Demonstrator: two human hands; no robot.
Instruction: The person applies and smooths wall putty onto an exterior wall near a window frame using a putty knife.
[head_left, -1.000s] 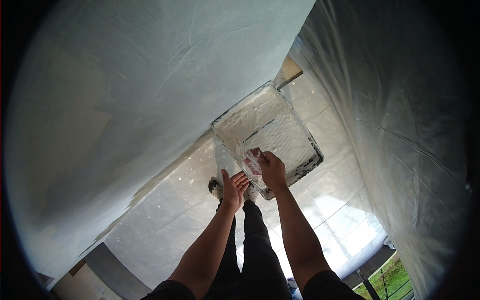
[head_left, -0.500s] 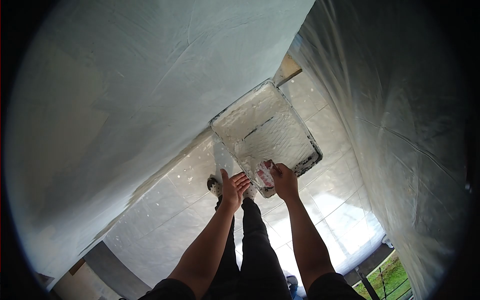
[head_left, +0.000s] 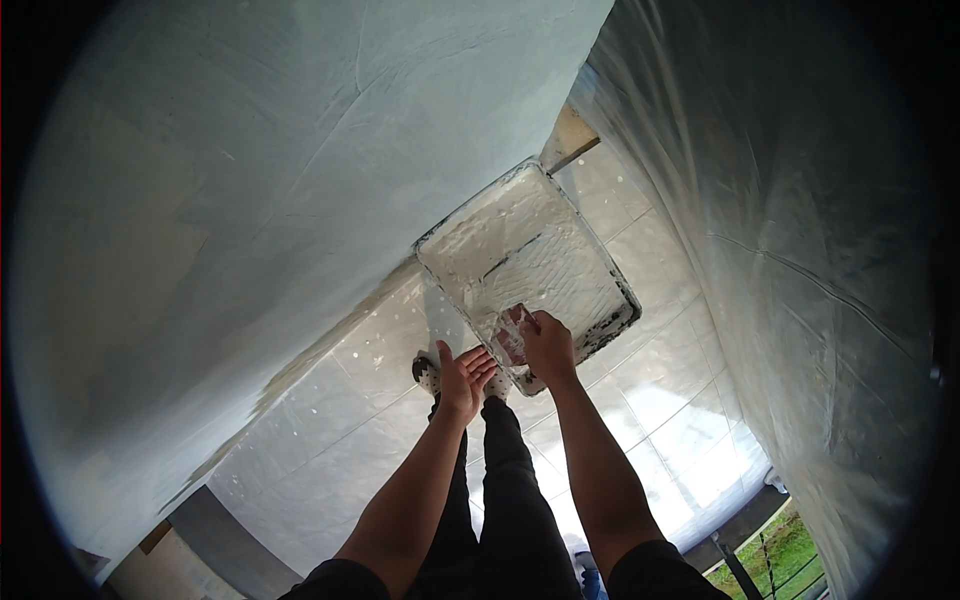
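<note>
My right hand [head_left: 549, 347] is closed on a reddish scraper [head_left: 511, 336] smeared with white paste, over the near left part of a tray. The tray [head_left: 612, 262] has a dark rim and holds whitish paste with ridged marks. My left hand [head_left: 463, 378] is open and empty, palm turned up, fingers pointing at the tray's near left edge. Whether its fingertips touch the tray cannot be made out.
A pale, coated wall [head_left: 300, 170] rises on the left. Clear plastic sheeting [head_left: 790, 270] hangs on the right. Tiled floor [head_left: 380, 400] with white spots lies below, and a wooden piece [head_left: 570, 136] sits beyond the tray. My feet are beside the tray.
My right hand and the scraper have moved a little left and away from me over the tray. My left hand stays nearly in place, still open.
</note>
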